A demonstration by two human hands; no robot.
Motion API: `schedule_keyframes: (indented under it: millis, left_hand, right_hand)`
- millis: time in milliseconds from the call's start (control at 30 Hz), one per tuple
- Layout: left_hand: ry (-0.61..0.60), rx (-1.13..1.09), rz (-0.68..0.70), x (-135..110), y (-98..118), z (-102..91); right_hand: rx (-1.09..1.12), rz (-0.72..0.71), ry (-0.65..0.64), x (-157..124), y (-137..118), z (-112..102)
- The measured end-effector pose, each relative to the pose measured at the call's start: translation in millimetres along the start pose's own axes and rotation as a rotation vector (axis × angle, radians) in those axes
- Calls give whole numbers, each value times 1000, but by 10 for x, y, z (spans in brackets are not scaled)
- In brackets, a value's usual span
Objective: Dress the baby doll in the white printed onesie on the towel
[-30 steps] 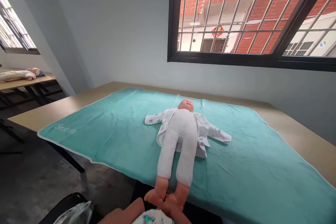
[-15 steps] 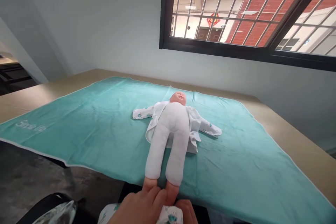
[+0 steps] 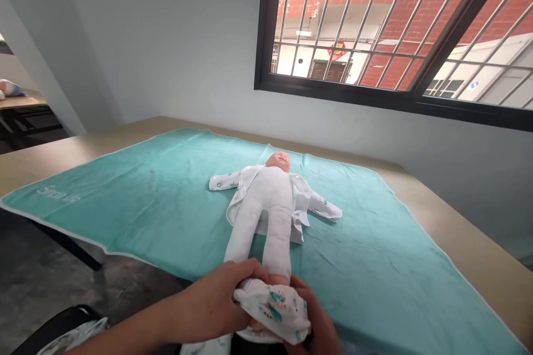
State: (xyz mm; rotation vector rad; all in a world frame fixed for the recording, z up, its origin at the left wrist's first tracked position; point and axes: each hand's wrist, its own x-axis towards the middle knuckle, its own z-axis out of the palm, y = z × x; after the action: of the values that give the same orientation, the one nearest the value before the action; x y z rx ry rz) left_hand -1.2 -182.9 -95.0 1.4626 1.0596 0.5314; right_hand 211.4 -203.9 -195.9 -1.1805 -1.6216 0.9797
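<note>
A baby doll (image 3: 270, 191) lies on its back, head away from me, on a teal cloth. Its arms are in the sleeves of an open white printed shirt (image 3: 322, 206). Printed baby pants (image 3: 277, 310) are bunched around the foot of the leg on the right, near the table edge. My left hand (image 3: 227, 297) grips the bunched fabric from the left, fingers closed. From the right, my right hand (image 3: 316, 319) is closed on the same fabric, its fingers partly hidden. The doll's other foot is hidden behind my left hand.
The teal cloth (image 3: 158, 194) covers most of the table (image 3: 453, 219) and hangs over its near edge. A wall with a barred window (image 3: 345, 28) stands behind. At lower left is a dark chair or bag edge (image 3: 54, 324). Another table (image 3: 25, 101) is at far left.
The printed pants have moved up over the doll's foot on the right. Both my hands have risen and now grip the fabric around it. The view has shifted slightly.
</note>
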Motion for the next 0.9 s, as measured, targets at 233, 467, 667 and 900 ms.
schedule_keyframes:
  millis: [233, 467, 667, 900]
  left_hand:
    - [112, -24, 136, 315, -83, 19]
    - [258, 118, 137, 494, -18, -51]
    - [-33, -264, 72, 533, -56, -276]
    - [-57, -367, 144, 476, -152, -513]
  right_hand:
    - [171, 125, -129, 350, -161, -268]
    - [-193, 203, -135, 637, -83, -464]
    - [-214, 153, -278, 871, -55, -558]
    - [-370, 50, -390, 938, -98, -658]
